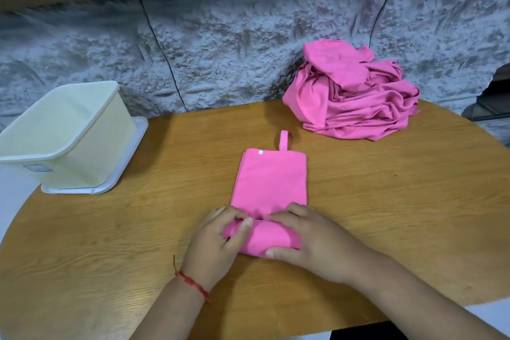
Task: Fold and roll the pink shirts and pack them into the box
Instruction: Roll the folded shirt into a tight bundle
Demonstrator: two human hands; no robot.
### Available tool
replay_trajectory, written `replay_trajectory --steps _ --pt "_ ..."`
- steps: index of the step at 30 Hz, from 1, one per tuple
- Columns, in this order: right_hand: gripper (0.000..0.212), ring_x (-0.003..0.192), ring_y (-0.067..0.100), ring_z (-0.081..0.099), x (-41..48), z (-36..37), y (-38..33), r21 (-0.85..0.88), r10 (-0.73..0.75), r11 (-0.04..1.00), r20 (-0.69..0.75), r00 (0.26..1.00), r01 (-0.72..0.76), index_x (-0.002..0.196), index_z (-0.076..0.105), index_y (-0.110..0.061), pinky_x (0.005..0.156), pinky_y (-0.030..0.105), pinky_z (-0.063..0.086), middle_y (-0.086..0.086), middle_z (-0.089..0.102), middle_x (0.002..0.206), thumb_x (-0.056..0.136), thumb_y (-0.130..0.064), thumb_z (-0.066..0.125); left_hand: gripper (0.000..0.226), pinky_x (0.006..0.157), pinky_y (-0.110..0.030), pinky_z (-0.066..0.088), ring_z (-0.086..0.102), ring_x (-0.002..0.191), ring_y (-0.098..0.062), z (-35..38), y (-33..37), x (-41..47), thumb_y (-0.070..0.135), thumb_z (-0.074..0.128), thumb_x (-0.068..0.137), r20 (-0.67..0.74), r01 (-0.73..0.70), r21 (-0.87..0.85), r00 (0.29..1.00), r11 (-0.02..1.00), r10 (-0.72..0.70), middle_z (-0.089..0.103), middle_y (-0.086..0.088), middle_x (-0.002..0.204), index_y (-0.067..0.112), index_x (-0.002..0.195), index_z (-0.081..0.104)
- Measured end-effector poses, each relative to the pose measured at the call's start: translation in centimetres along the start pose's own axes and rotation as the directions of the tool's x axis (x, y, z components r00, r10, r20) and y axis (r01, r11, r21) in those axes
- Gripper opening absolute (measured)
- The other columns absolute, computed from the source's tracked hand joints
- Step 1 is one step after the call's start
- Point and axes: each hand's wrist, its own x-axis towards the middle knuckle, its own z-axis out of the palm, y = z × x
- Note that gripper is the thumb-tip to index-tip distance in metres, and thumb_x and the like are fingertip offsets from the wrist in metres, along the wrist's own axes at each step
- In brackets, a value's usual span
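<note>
Box (69,141) left, shirt pile (353,94) right

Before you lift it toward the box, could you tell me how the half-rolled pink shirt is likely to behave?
It will probably be floppy: the shirt is thin cloth, and its unrolled part lies flat on the table. The roll would likely loosen if released, since the left hand and right hand both grip it. It looks light for its size.

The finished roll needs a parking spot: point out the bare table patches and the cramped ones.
Bare wood lies between the box and the half-rolled shirt, on the table right of that shirt, nearer than the pile of shirts, and along the near left edge. Cramped: the middle under the shirt, and the far right under the pile.
</note>
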Motion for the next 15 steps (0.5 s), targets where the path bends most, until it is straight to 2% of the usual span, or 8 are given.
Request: replay_trajectory --steps 3,6,8,10,12,15 --pt "0.072 0.127 0.002 0.044 -1.5 1.4 -0.1 -0.066 -0.049 0.997 -0.16 0.986 0.039 0.154 0.042 -0.039 0.111 0.023 0.038 -0.022 0.043 0.136 0.093 -0.074 0.054 0.03 0.075 -0.04 0.05 0.061 0.085 -0.007 0.5 0.2 1.0 0.05 0.049 0.099 -0.03 0.097 0.04 0.995 0.994 -0.096 0.062 0.014 0.083 0.029 0.087 0.066" --pt "0.073 0.129 0.004 0.045 -1.5 2.0 0.6 -0.018 -0.041 0.999 -0.178 0.983 0.038 0.156 0.044 -0.034 0.112 0.024 0.039 -0.017 0.044 0.137 0.093 -0.068 0.061 0.034 0.071 -0.043 0.045 0.055 0.078 -0.014 1.1 0.3 1.9 0.043 0.044 0.101 -0.054 0.11 0.082 0.993 0.991 -0.105 0.055 0.009 0.071 0.026 0.075 0.057" --pt "0.074 0.127 0.0 0.046 -0.7 1.6 1.2 0.044 -0.017 0.999 -0.159 0.987 0.024 0.152 0.047 -0.035 0.109 0.021 0.038 -0.021 0.045 0.131 0.091 -0.073 0.062 0.033 0.074 -0.035 0.037 0.048 0.08 -0.014 1.2 0.6 2.4 0.035 0.043 0.105 -0.085 0.085 0.124 0.994 0.989 -0.075 0.049 0.01 0.072 0.031 0.073 0.05" --pt "0.072 0.122 -0.003 0.044 0.0 1.2 1.4 0.049 -0.004 0.999 -0.162 0.987 0.012 0.147 0.051 -0.038 0.104 0.018 0.036 -0.026 0.046 0.125 0.088 -0.079 0.061 0.026 0.076 -0.027 0.035 0.051 0.086 -0.009 1.2 0.5 2.6 0.032 0.049 0.106 -0.104 0.099 0.018 0.99 0.995 -0.097 0.053 0.012 0.081 0.037 0.08 0.052" --pt "0.068 0.117 -0.001 0.042 0.2 1.1 1.7 0.029 0.01 1.0 -0.197 0.98 -0.004 0.141 0.054 -0.041 0.101 0.023 0.038 -0.029 0.049 0.123 0.087 -0.082 0.059 0.01 0.08 -0.024 0.042 0.059 0.094 -0.012 1.1 -0.1 2.4 0.037 0.057 0.103 -0.084 0.112 -0.187 0.988 0.976 -0.129 0.062 0.009 0.093 0.032 0.095 0.062" --pt "0.062 0.109 0.007 0.044 0.5 1.0 2.0 -0.023 0.036 0.999 -0.251 0.967 -0.043 0.134 0.059 -0.041 0.099 0.037 0.042 -0.026 0.051 0.12 0.088 -0.084 0.054 0.028 0.081 -0.02 0.047 0.063 0.098 -0.011 0.9 -0.5 2.1 0.049 0.062 0.098 -0.012 0.107 -0.308 0.993 0.945 -0.117 0.067 0.007 0.103 0.024 0.11 0.064"
